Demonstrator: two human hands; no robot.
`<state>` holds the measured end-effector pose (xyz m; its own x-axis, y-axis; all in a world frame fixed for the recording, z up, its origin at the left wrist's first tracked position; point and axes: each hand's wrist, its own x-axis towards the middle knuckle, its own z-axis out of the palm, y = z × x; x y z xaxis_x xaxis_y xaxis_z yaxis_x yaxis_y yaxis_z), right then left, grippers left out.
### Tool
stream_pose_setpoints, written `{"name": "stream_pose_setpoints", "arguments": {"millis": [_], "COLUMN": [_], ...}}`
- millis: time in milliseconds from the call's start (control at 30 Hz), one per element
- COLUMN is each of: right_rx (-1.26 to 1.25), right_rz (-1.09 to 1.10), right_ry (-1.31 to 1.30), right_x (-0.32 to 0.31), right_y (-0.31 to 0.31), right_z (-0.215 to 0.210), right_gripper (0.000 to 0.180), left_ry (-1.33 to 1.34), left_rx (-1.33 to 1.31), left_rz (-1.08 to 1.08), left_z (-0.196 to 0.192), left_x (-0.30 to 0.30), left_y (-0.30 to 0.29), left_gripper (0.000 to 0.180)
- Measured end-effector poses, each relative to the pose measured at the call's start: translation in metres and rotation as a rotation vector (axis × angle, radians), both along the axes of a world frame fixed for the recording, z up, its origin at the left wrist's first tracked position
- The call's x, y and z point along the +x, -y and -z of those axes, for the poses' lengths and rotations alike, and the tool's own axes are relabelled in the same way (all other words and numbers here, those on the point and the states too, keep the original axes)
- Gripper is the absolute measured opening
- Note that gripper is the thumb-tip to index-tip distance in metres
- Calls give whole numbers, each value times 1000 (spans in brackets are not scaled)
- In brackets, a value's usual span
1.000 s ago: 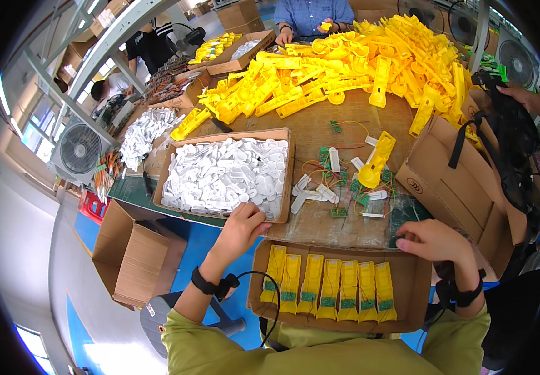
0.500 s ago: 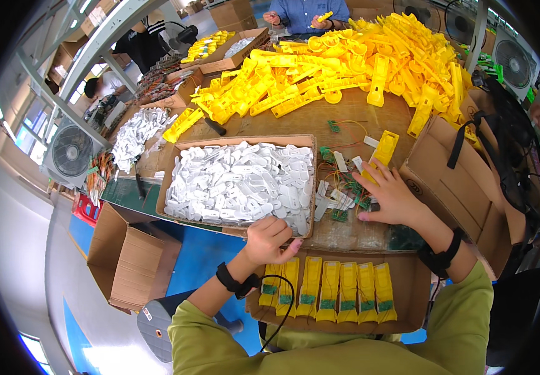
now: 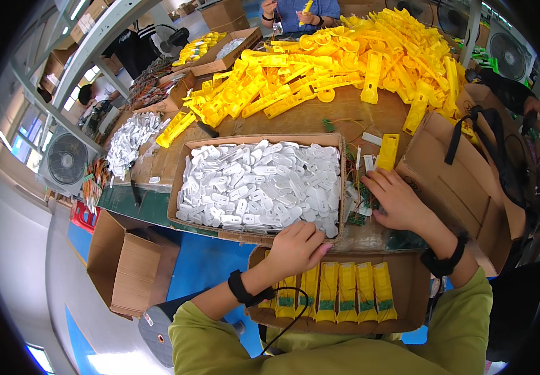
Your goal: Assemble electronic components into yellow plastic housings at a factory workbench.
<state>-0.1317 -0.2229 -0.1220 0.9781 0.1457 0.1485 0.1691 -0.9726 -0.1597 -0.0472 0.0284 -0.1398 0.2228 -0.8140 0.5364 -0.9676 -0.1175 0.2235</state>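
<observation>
My left hand (image 3: 298, 249) is gripping the near rim of a shallow brown cardboard box (image 3: 220, 232) of small white plastic pieces (image 3: 251, 187); my right hand (image 3: 397, 199) is hiding the lower end of a long yellow plastic housing (image 3: 388, 150); I cannot tell whether it is grasping.

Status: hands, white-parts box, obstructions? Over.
Left hand at near rim of white-parts box. Right hand by yellow housing. Wired green boards beside box.
</observation>
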Motion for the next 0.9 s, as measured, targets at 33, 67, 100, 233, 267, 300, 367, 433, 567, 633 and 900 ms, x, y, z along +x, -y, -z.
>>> {"name": "stream_pose_setpoints", "arguments": {"millis": [33, 67, 100, 233, 267, 300, 367, 433, 567, 633, 900], "right_rx": [-1, 39, 82, 315, 315, 396, 464, 405, 278, 186, 37], "right_rz": [6, -17, -46, 21, 29, 85, 145, 127, 75, 94, 249], "right_ry": [2, 18, 38, -27, -26, 63, 172, 131, 133, 173, 101], "right_x": [-2, -7, -9, -10, -9, -5, -2, -5, -12, -20, -21], "right_y": [0, -1, -2, -2, -2, -2, -5, -6, -4, -8, -5], "right_z": [-2, -6, -10, -25, -22, -14, -12, -12, -10, -22, 4], "right_gripper": [64, 60, 57, 42, 42, 39, 32, 33, 43, 50, 64], "left_ry": [-58, -57, -178, -365, -349, -352, -347, -349, -296, -182, 283], "left_rx": [75, 73, 128, 233, 269, 312, 354, 405, 366, 307, 601], "left_rz": [-20, -8, 5, 38, 33, 68, 83, 68, 110, 152, -72], "left_z": [-5, -11, -18, -64, -75, -87, -102, -108, -95, -88, -60], "left_x": [-1, -1, -1, 5, 8, 13, 21, 28, 21, 12, 23], "left_y": [-2, -3, -6, -15, -13, -11, -3, 7, 24, 32, 122], "left_gripper": [18, 18, 20, 28, 29, 28, 27, 29, 35, 44, 87]}}
